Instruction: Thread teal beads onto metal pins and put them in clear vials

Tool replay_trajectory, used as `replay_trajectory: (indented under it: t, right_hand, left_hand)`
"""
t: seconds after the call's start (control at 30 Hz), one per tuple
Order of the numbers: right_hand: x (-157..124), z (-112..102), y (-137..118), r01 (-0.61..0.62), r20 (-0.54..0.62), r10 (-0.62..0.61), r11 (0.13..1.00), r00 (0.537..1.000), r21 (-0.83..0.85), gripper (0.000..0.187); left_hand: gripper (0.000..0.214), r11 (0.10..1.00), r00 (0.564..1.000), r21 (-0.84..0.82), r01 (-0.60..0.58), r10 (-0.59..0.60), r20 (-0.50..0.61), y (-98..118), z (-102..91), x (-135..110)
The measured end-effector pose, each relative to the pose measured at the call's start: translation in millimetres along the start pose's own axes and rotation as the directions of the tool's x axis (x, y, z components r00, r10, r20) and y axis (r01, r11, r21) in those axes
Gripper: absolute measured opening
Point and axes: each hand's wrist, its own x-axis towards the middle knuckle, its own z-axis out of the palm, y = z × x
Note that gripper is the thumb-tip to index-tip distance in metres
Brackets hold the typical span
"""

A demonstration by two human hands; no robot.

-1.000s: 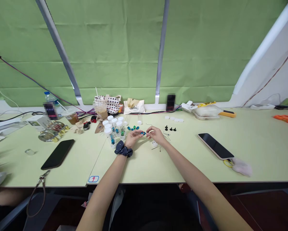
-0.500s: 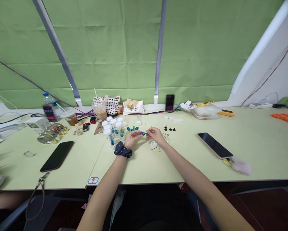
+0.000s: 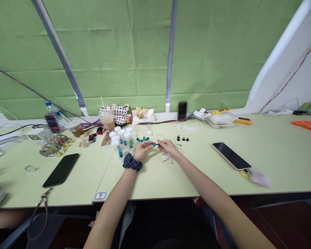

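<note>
My left hand point(image 3: 143, 149) and my right hand point(image 3: 167, 147) meet above the pale green table, with their fingertips pinching a small blue beaded piece point(image 3: 153, 144) on a thin dark rod. The left fingers hold the beaded end, and the right fingers hold the rod's far end. A dark navy scrunchie point(image 3: 132, 164) circles my left wrist. Loose teal beads point(image 3: 142, 139) lie just beyond my left hand. Several capped clear vials point(image 3: 121, 142) with blue and green contents stand to its left. Thin metal wires point(image 3: 178, 146) lie beyond my right hand.
Small black knobs point(image 3: 183, 139) and white discs point(image 3: 186, 128) lie at the back. Black phones point(image 3: 230, 156) point(image 3: 61, 170) rest on either side. A plastic box point(image 3: 221, 118), a drink cup point(image 3: 106, 119) and a bag point(image 3: 143, 116) stand along the back edge.
The whole scene drifts slightly down and left in view as my head moves. My hands stay together on the beaded rod, with no visible release.
</note>
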Motion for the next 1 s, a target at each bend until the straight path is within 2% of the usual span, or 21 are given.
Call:
replay_trajectory:
  t: [0.13, 0.27, 0.4, 0.63, 0.83, 1.0]
  right_hand:
    - [-4.0, 2.2, -8.1, -0.039, 0.027, 0.039, 0.999, 0.999, 0.006, 0.054]
    - [-7.4, 1.2, -11.0, -0.011, 0.122, 0.004, 0.998, 0.992, 0.056, 0.047]
    - [-7.4, 0.4, -8.8, -0.019, 0.183, 0.007, 0.998, 0.983, 0.063, 0.048]
    - [-7.1, 2.7, -8.4, 0.018, 0.116, -0.034, 0.991, 0.993, 0.131, 0.041]
    - [-7.5, 4.7, -9.1, -0.086, 0.124, 0.077, 0.994, 0.989, 0.065, 0.054]
    - [-9.8, 6.2, -12.8, -0.061, 0.109, 0.048, 0.991, 0.993, 0.121, 0.05]
  left_hand:
    - [0.037, 0.999, 1.0, -0.039, 0.019, -0.019, -0.008, 4.0, 2.9, -1.7]
    - [0.038, 0.996, 0.998, -0.081, 0.024, -0.029, -0.057, 6.9, 3.2, -2.3]
    - [0.038, 0.994, 0.998, -0.104, 0.031, -0.036, -0.049, 7.7, 2.1, -2.5]
    - [0.036, 0.994, 0.999, -0.107, 0.031, -0.032, -0.003, 7.5, 1.7, -3.0]
    - [0.036, 0.998, 0.999, -0.054, 0.036, -0.036, 0.003, 6.8, 2.6, -2.7]
    - [0.037, 0.998, 0.999, -0.062, 0.033, -0.033, 0.004, 7.0, 2.9, -2.7]
